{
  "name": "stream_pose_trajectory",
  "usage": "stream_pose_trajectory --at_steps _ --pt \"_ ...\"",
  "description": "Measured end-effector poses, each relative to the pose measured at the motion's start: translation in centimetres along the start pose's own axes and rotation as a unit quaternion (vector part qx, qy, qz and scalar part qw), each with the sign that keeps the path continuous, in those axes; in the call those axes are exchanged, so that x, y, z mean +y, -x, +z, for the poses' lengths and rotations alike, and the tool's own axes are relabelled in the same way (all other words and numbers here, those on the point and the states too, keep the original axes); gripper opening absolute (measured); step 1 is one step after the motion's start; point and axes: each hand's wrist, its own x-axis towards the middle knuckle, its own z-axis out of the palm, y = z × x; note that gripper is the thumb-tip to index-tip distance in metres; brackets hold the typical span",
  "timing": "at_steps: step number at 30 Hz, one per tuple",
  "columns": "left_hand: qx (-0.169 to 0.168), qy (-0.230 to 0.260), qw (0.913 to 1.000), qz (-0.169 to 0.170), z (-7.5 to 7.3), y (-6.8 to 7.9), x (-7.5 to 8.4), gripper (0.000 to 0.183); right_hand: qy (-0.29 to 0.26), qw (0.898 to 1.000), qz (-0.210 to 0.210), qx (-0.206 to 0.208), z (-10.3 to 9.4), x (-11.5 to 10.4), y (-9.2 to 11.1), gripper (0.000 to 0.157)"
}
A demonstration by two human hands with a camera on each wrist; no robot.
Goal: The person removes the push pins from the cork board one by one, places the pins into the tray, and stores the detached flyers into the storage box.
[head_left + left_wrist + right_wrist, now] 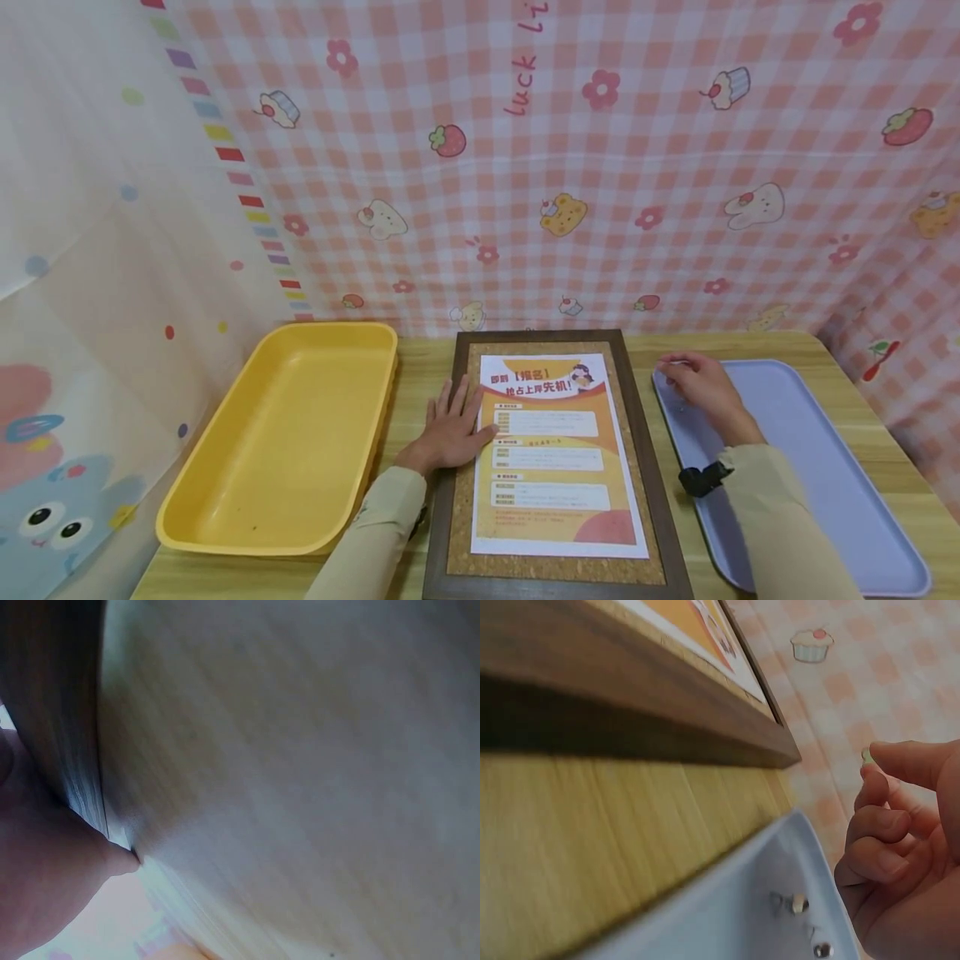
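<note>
A cork board with a dark wooden frame (647,458) lies on the table, a printed poster (555,458) on its cork. My left hand (448,432) rests flat with spread fingers over the left frame edge and the poster's left margin. To the right of the board, my right hand (705,396) is above the far left corner of a pale blue tray (810,475). Between thumb and index finger it pinches a tiny greenish thumbtack (867,755), largely covered by the fingertips; its other fingers curl in. Small metal-headed thumbtacks (800,904) lie in the tray's corner.
On the left stands a deep yellow plastic tray (300,425). A pink checked cloth (510,183) hangs behind the wooden table (420,379), and a pale curtain (112,233) hangs on the left. The blue tray sits close beside the board's right edge.
</note>
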Motion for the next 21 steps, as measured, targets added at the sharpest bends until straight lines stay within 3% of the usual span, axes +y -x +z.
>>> stream_pose_trajectory --at_steps 10,21 --pt "0.000 0.008 1.0000 0.003 -0.1 0.0 -0.2 0.071 0.005 0.999 -0.022 -0.034 2.5 -1.2 -1.4 0.040" --pt "-0.007 0.006 0.9999 0.007 0.0 0.0 -0.3 0.072 0.003 0.997 0.018 -0.072 5.1 -1.9 -3.3 0.037"
